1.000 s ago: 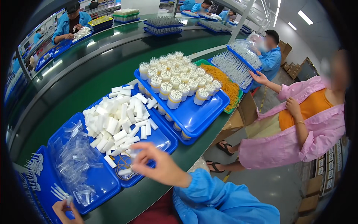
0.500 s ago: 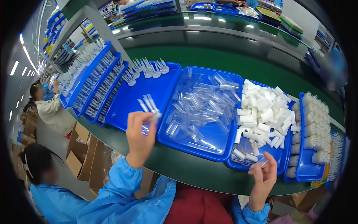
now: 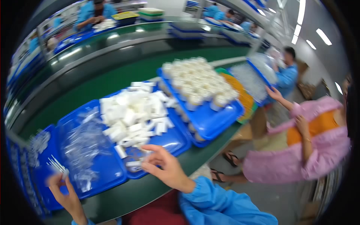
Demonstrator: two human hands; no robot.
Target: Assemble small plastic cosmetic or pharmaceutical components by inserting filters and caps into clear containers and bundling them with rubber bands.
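Note:
At the lower left, my left hand (image 3: 64, 193) is closed around the base of a small plastic piece with several thin whitish prongs (image 3: 56, 163) pointing up. It hovers over the leftmost blue tray (image 3: 43, 189). My right hand (image 3: 167, 168) hangs at the front edge of the tray of white pieces, thumb and fingers curled together. Whatever is between its fingertips is see-through or too blurred to make out. Short white tube-like pieces (image 3: 129, 112) lie heaped in that blue tray (image 3: 176, 140). Clear plastic tubes (image 3: 82, 144) fill the blue tray (image 3: 108, 176) between my hands.
Stacked blue trays (image 3: 212, 125) hold rows of white round parts (image 3: 198, 80) on the right. Beyond them is an orange heap (image 3: 240, 93). A person in pink (image 3: 296, 150) sits at the right; other workers sit behind the green bench (image 3: 93, 82).
My view has swung to the right, bringing the person in pink into sight. The pronged piece stays in my left hand. My right hand has moved up to the white pieces' tray front.

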